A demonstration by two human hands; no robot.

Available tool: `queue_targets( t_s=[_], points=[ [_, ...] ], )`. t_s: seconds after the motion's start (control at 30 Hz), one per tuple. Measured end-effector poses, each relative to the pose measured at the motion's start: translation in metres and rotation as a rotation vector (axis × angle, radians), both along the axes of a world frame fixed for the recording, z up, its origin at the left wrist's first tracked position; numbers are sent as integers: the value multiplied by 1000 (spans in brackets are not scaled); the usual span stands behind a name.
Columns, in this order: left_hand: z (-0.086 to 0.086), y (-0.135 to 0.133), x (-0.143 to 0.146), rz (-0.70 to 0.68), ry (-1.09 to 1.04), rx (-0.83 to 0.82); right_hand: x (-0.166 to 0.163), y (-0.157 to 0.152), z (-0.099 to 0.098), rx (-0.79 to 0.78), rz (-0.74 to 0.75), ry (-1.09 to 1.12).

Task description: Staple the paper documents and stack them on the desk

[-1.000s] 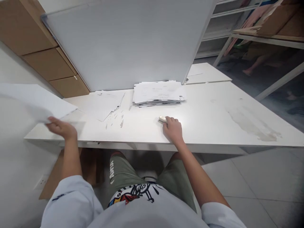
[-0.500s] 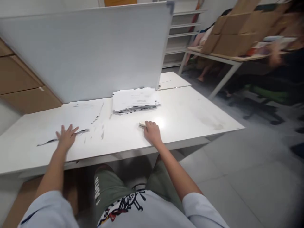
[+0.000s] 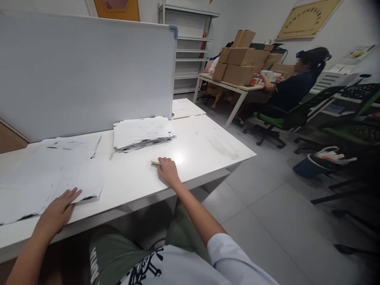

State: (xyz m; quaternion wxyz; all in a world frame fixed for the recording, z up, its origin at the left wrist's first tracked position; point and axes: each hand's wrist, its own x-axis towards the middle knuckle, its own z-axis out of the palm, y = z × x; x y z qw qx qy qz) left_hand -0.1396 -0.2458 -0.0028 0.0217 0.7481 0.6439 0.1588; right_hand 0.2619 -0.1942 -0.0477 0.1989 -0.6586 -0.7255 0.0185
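My left hand lies flat with fingers stretched out on a sheet of paper at the near left edge of the white table. My right hand rests closed over a small pale object in the middle of the table; only the object's left end shows. A thick stack of papers lies just beyond the right hand, against a grey divider panel. More loose sheets lie to the stack's left.
A person in dark clothes sits in a green chair at a far table piled with cardboard boxes. Metal shelving stands at the back. Chairs and a bag occupy the floor to the right.
My left hand has brought the sheet down from the air onto the table and now presses it flat. The view has swung to the right. My right hand has stayed on the small object.
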Motion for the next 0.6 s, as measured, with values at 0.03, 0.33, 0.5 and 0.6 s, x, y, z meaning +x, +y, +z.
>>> queue_targets(
  t_s=[0.03,0.33,0.5,0.6],
  points=[
    [-11,-2,-8,-8,-27,-2,1,0,0,-1,0,-2],
    [-47,-59,75,-206,27,-130,8,-15,-8,17,7,-15],
    [-26,-65,105,-466,-187,-239,13,-17,-16,48,30,-4],
    [-15,-41,71,-313,-268,-161,13,-18,-18,35,31,-4]
  ],
)
